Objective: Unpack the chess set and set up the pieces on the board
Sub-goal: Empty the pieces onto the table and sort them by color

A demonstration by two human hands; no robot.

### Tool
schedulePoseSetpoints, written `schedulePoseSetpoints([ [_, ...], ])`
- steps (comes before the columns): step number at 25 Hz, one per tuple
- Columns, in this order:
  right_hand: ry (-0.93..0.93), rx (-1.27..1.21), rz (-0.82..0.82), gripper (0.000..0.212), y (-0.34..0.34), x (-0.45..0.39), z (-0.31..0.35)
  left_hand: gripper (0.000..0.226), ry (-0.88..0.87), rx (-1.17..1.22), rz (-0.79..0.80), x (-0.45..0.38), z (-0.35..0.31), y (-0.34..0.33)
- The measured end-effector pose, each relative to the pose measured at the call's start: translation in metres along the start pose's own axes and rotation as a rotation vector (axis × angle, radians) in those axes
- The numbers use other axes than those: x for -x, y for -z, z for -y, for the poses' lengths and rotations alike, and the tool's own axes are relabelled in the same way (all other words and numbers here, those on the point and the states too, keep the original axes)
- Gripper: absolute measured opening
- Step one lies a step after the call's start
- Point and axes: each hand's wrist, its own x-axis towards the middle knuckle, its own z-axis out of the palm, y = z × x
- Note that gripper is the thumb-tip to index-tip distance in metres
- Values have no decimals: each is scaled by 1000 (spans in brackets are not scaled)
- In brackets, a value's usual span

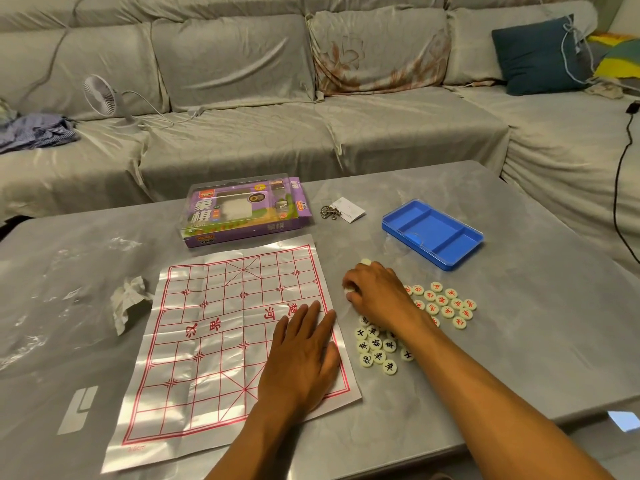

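**Chess pieces wait beside the paper board**

Behind the grey table (519,237) runs a long sofa (277,98) with a pale cover. On the sofa sit a small white fan (100,95), a dark blue cushion (536,53) and a heap of striped cloth (38,129).

On the table lies the paper chess board (221,327). It has red lines and red writing, and it shows fold creases. No pieces stand on it.

The left hand (304,355) lies flat on the right side of the board, with its fingers straight and close together.

The right hand (377,296) is just off the board's right edge. Its fingers are curled down onto the table, and something white shows at the fingertips, likely a piece, but I cannot tell if the hand holds it. One cream piece (366,261) lies just past this hand.

Round pieces with red writing (446,303) sit in a bunch to the right of this hand. Round pieces with black writing (377,351) sit in a bunch close to the board, partly under the wrist.

Further back is the purple box (242,213) with a clear front. To its right lie a metal ring puzzle (329,212) and a small white paper (348,209). An open blue tray (433,233) sits beyond the right hand. A crumpled tissue (130,299) lies left of the board, touching its edge.
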Motion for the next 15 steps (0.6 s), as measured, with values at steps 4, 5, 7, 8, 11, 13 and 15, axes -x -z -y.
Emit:
schedulePoseSetpoints([
  [4,-120,-118,-54,26,-3,-2,-9,81,-5,-10,-9,0,0,-2],
  [5,-143,-157,-65,27,-3,-2,-12,82,-5,-8,-9,0,0,-2],
  [7,-170,-233,-69,25,-3,0,-18,78,-1,-4,-7,1,0,-1],
  [8,-174,-250,-67,24,-3,1,-19,75,1,-3,-6,0,0,-1],
  [11,-176,-237,-83,20,-2,2,-16,72,-1,-4,-7,0,-1,-1],
  [13,-222,-197,-106,18,0,2,-19,74,-4,4,-12,0,0,-1],
  [15,-347,-152,-97,15,7,2,-33,76,-5,9,-14,1,0,-1],
])
